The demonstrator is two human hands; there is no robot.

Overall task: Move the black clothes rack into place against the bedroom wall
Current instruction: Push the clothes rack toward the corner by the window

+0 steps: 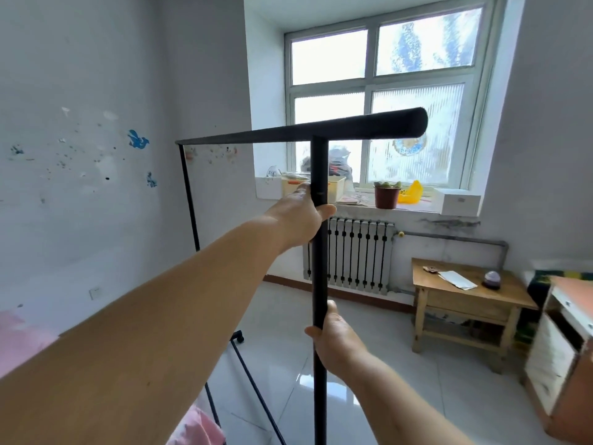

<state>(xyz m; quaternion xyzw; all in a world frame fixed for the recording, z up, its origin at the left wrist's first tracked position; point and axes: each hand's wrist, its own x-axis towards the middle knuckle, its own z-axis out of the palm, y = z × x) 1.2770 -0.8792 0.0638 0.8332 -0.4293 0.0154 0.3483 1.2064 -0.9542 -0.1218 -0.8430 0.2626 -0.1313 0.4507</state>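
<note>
The black clothes rack [320, 268] stands upright in front of me, its near post running down the middle of the view and its top bar stretching back to the left toward the white wall [80, 194]. My left hand [300, 216] grips the near post high up, just under the top bar. My right hand [337, 340] grips the same post lower down. The far post stands close to the left wall. A wheel of the rack's base [238, 336] rests on the tiled floor; my left forearm hides much of the base.
A radiator [356, 252] sits under the window, whose sill holds a plant pot [386, 194] and boxes. A wooden side table [462, 303] and a cabinet [561, 348] stand at the right. Pink bedding [19, 342] lies at the lower left. Glossy tiled floor [369, 364] spreads in the middle.
</note>
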